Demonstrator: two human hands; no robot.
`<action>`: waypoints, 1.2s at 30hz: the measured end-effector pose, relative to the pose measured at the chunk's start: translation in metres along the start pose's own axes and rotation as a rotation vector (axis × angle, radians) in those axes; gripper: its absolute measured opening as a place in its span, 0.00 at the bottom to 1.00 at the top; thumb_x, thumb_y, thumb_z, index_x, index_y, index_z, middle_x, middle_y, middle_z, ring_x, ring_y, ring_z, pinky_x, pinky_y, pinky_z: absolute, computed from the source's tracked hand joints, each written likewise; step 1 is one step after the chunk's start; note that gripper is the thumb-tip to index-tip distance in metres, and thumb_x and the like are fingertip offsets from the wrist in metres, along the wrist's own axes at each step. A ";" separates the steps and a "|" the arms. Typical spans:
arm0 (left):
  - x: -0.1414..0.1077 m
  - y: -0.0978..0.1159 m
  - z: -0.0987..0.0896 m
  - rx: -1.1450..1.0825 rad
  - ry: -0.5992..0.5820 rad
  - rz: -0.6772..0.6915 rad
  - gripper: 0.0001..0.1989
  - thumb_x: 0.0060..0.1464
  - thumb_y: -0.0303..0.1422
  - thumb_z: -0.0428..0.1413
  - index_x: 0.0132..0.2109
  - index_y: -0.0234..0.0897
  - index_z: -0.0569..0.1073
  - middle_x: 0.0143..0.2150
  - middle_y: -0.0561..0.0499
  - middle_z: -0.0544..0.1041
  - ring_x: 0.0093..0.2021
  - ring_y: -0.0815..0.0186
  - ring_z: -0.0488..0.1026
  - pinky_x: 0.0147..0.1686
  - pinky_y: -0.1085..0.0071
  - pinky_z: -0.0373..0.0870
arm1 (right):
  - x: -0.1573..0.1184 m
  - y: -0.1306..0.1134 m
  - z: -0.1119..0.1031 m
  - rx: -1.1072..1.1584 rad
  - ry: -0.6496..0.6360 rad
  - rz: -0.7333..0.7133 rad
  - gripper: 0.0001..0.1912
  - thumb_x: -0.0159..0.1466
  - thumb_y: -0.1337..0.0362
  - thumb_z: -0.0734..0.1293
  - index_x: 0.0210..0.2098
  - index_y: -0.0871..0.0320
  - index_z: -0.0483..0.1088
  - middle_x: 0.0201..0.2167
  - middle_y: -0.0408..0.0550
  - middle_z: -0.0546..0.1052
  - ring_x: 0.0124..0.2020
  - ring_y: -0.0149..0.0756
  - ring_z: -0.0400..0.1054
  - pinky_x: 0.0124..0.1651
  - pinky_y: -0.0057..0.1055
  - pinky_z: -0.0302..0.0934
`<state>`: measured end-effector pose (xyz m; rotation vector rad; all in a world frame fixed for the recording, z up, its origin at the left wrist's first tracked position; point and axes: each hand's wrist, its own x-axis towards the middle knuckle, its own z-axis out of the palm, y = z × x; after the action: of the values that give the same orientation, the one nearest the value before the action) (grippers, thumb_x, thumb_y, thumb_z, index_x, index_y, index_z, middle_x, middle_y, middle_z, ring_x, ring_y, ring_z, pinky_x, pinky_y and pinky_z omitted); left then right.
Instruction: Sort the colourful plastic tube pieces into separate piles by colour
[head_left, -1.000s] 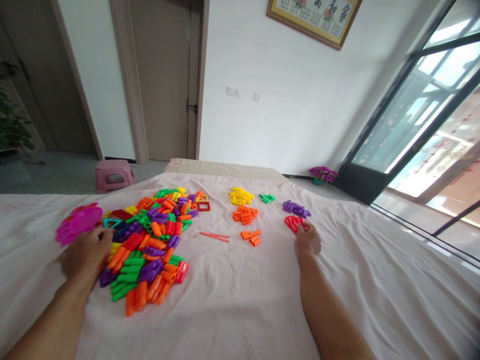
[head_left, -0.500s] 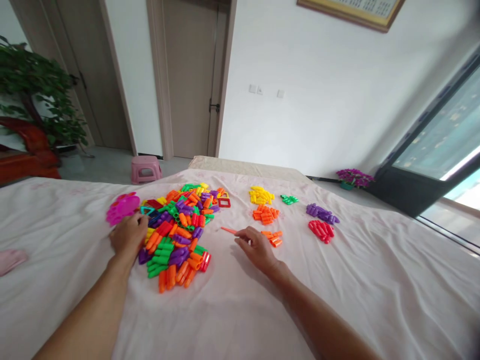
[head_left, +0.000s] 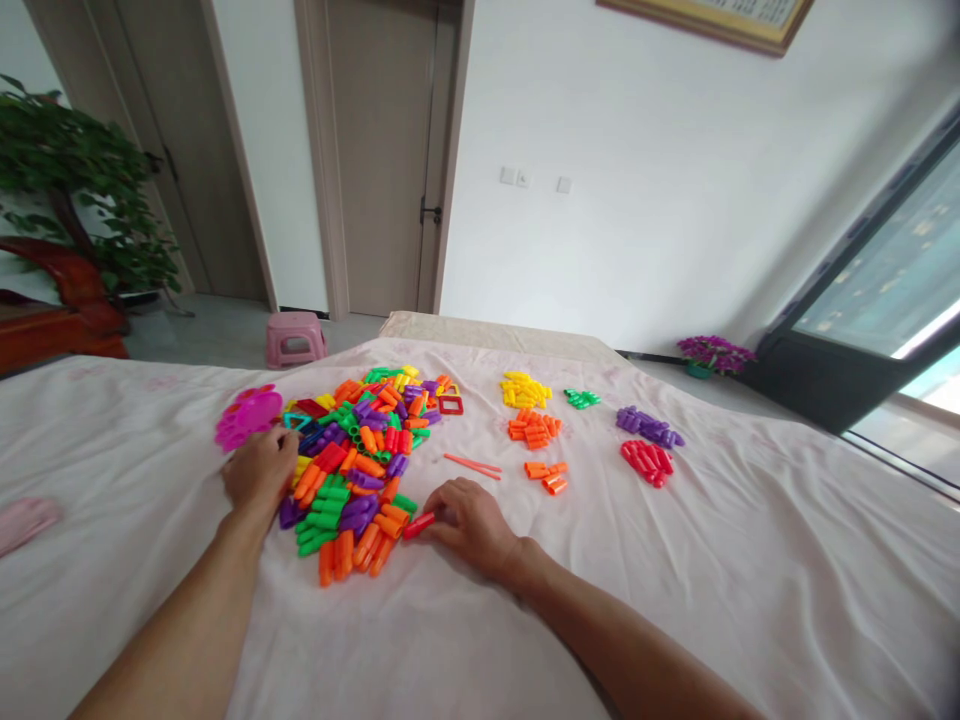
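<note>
On the cloth to the left lies a mixed heap of bullet-shaped plastic pieces (head_left: 352,460) in orange, green, purple, red and yellow. My left hand (head_left: 261,468) rests against its left edge, fingers curled and fingertips hidden. At the heap's lower right, my right hand (head_left: 472,525) pinches a red bullet-shaped piece (head_left: 418,526) between thumb and fingers. Just beyond that hand, orange-pink tweezers (head_left: 472,465) lie loose on the cloth.
Sorted groups lie right: yellow pieces (head_left: 526,390), orange pieces (head_left: 534,428), green pieces (head_left: 582,399), purple pieces (head_left: 649,427) and red pieces (head_left: 646,463). Several orange pieces (head_left: 547,475) lie nearer. A pink flower-shaped tray (head_left: 251,415) touches the heap's left side.
My right hand has let go of the tweezers and moved left and nearer, taking hold of a red piece at the heap's edge. My left hand has stayed in place.
</note>
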<state>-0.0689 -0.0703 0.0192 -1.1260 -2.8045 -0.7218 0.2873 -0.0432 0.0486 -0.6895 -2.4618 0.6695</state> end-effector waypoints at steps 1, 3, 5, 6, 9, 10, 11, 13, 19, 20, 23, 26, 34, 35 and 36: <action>0.000 0.000 0.000 0.006 -0.001 0.001 0.25 0.63 0.45 0.41 0.49 0.42 0.79 0.49 0.40 0.79 0.47 0.51 0.74 0.42 0.60 0.68 | -0.001 0.005 -0.001 0.055 0.034 0.041 0.09 0.63 0.56 0.71 0.37 0.55 0.74 0.33 0.43 0.78 0.35 0.33 0.70 0.39 0.29 0.61; 0.001 -0.002 0.001 0.018 -0.004 0.003 0.26 0.63 0.46 0.41 0.50 0.42 0.79 0.49 0.40 0.79 0.46 0.51 0.74 0.41 0.61 0.68 | -0.002 0.019 -0.007 0.141 0.143 0.124 0.09 0.63 0.57 0.71 0.37 0.55 0.74 0.32 0.42 0.77 0.32 0.32 0.69 0.36 0.27 0.61; 0.003 -0.004 0.003 0.028 -0.021 0.004 0.27 0.63 0.48 0.40 0.51 0.42 0.78 0.50 0.40 0.78 0.46 0.51 0.74 0.41 0.61 0.68 | -0.001 0.040 -0.023 0.151 0.318 0.195 0.10 0.62 0.56 0.70 0.37 0.55 0.74 0.32 0.42 0.78 0.31 0.32 0.69 0.35 0.28 0.61; 0.005 -0.005 0.004 0.034 -0.033 0.001 0.27 0.62 0.48 0.40 0.52 0.42 0.78 0.50 0.40 0.78 0.45 0.51 0.74 0.41 0.60 0.68 | -0.001 0.054 -0.034 0.138 0.422 0.227 0.11 0.62 0.55 0.70 0.38 0.56 0.74 0.32 0.43 0.78 0.31 0.33 0.69 0.36 0.28 0.61; 0.009 -0.009 0.008 0.055 -0.048 -0.003 0.29 0.62 0.50 0.39 0.54 0.41 0.77 0.51 0.39 0.78 0.44 0.50 0.74 0.40 0.58 0.68 | -0.007 0.103 -0.076 0.069 0.736 0.348 0.15 0.62 0.52 0.67 0.39 0.57 0.73 0.34 0.46 0.79 0.34 0.36 0.70 0.40 0.32 0.62; 0.010 -0.010 0.008 0.061 -0.046 -0.004 0.30 0.62 0.50 0.38 0.54 0.41 0.77 0.52 0.39 0.78 0.44 0.50 0.74 0.40 0.58 0.69 | -0.013 0.119 -0.091 0.021 0.826 0.412 0.16 0.61 0.51 0.67 0.39 0.57 0.73 0.34 0.47 0.79 0.34 0.37 0.70 0.40 0.33 0.62; 0.011 -0.010 0.009 0.066 -0.043 -0.006 0.30 0.62 0.51 0.38 0.54 0.41 0.76 0.52 0.39 0.78 0.44 0.50 0.74 0.40 0.58 0.69 | -0.021 0.135 -0.106 -0.046 0.898 0.479 0.18 0.61 0.50 0.66 0.39 0.58 0.74 0.34 0.48 0.79 0.34 0.38 0.70 0.41 0.34 0.62; 0.011 -0.010 0.009 0.075 -0.040 -0.005 0.30 0.61 0.51 0.38 0.54 0.41 0.77 0.51 0.39 0.78 0.43 0.50 0.74 0.40 0.58 0.69 | -0.040 0.163 -0.131 -0.168 1.030 0.616 0.19 0.60 0.49 0.65 0.40 0.58 0.75 0.35 0.50 0.79 0.35 0.40 0.70 0.41 0.35 0.61; 0.008 -0.007 0.005 0.102 -0.058 0.005 0.31 0.62 0.50 0.37 0.53 0.41 0.77 0.48 0.39 0.79 0.39 0.52 0.75 0.37 0.61 0.69 | -0.097 0.212 -0.174 -0.239 1.355 0.954 0.19 0.59 0.52 0.64 0.44 0.57 0.75 0.36 0.49 0.79 0.36 0.41 0.71 0.41 0.36 0.62; 0.008 -0.007 0.004 0.104 -0.061 0.009 0.31 0.62 0.50 0.36 0.53 0.41 0.77 0.49 0.40 0.79 0.40 0.52 0.75 0.38 0.61 0.69 | -0.103 0.215 -0.177 -0.233 1.395 0.992 0.19 0.59 0.53 0.64 0.45 0.57 0.75 0.37 0.49 0.79 0.36 0.41 0.71 0.41 0.36 0.62; 0.007 -0.005 0.002 0.112 -0.064 0.013 0.32 0.62 0.50 0.35 0.53 0.41 0.76 0.51 0.40 0.78 0.40 0.52 0.75 0.38 0.61 0.69 | -0.117 0.222 -0.182 -0.222 1.457 1.121 0.19 0.59 0.53 0.65 0.45 0.56 0.75 0.38 0.52 0.79 0.37 0.43 0.71 0.42 0.39 0.63; 0.007 -0.005 0.001 0.119 -0.071 0.008 0.32 0.62 0.51 0.35 0.54 0.40 0.76 0.50 0.39 0.78 0.41 0.51 0.75 0.37 0.61 0.69 | -0.123 0.225 -0.184 -0.242 1.406 1.237 0.17 0.56 0.57 0.67 0.43 0.55 0.77 0.39 0.53 0.78 0.43 0.48 0.69 0.48 0.45 0.63; 0.008 -0.006 0.003 0.090 -0.074 0.000 0.31 0.62 0.50 0.36 0.55 0.41 0.76 0.51 0.39 0.78 0.43 0.51 0.74 0.40 0.59 0.69 | -0.118 0.217 -0.180 -0.345 1.438 1.196 0.21 0.56 0.64 0.63 0.47 0.54 0.78 0.48 0.55 0.74 0.52 0.50 0.64 0.54 0.45 0.59; 0.007 -0.006 0.002 0.084 -0.075 -0.005 0.31 0.62 0.50 0.36 0.55 0.40 0.76 0.51 0.39 0.78 0.44 0.51 0.74 0.41 0.59 0.69 | -0.112 0.213 -0.177 -0.401 1.443 1.128 0.21 0.57 0.64 0.62 0.47 0.54 0.78 0.48 0.55 0.74 0.52 0.49 0.64 0.56 0.45 0.58; 0.006 -0.005 0.001 0.076 -0.077 -0.007 0.31 0.62 0.49 0.36 0.55 0.40 0.76 0.52 0.39 0.77 0.45 0.51 0.74 0.42 0.58 0.69 | -0.105 0.209 -0.174 -0.463 1.423 1.038 0.20 0.58 0.64 0.61 0.46 0.55 0.77 0.48 0.54 0.74 0.52 0.48 0.64 0.57 0.44 0.57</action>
<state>-0.0761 -0.0693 0.0173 -1.1556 -2.8731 -0.5790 0.5352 0.1080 0.0278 -1.8068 -0.7977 -0.1795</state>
